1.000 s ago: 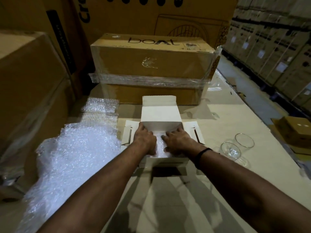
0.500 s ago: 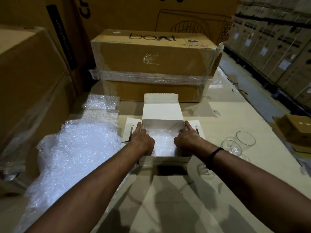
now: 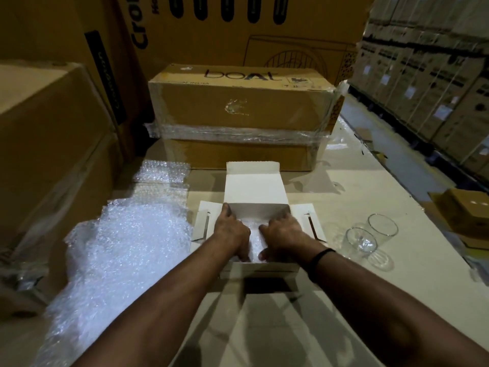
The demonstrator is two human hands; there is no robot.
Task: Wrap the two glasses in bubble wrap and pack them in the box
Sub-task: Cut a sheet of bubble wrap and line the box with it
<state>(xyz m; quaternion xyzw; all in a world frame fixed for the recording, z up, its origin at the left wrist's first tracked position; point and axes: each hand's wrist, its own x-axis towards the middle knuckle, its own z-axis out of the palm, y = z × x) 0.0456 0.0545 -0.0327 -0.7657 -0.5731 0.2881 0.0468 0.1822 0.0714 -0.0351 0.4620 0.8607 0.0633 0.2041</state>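
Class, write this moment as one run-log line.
left hand: pressing bubble wrap lining in box | right hand: same | glasses: two, unwrapped, right of box

Two glasses out on the right: a near glass [image 3: 361,239] and a far glass [image 3: 383,225]. One white box [image 3: 255,181]. Two hands in it, left hand [image 3: 231,231] and right hand [image 3: 284,234], with one black wristband [image 3: 321,256] on the right wrist. Bubble wrap, I count three pieces: one big heap [image 3: 127,247], one small sheet [image 3: 161,172] behind it, one piece [image 3: 254,239] inside the box. Brown cartons now — the boat carton [image 3: 238,102] on a second carton [image 3: 238,154], one small brown box [image 3: 465,210] far right. The wall stacks [image 3: 436,88] — too many to count.
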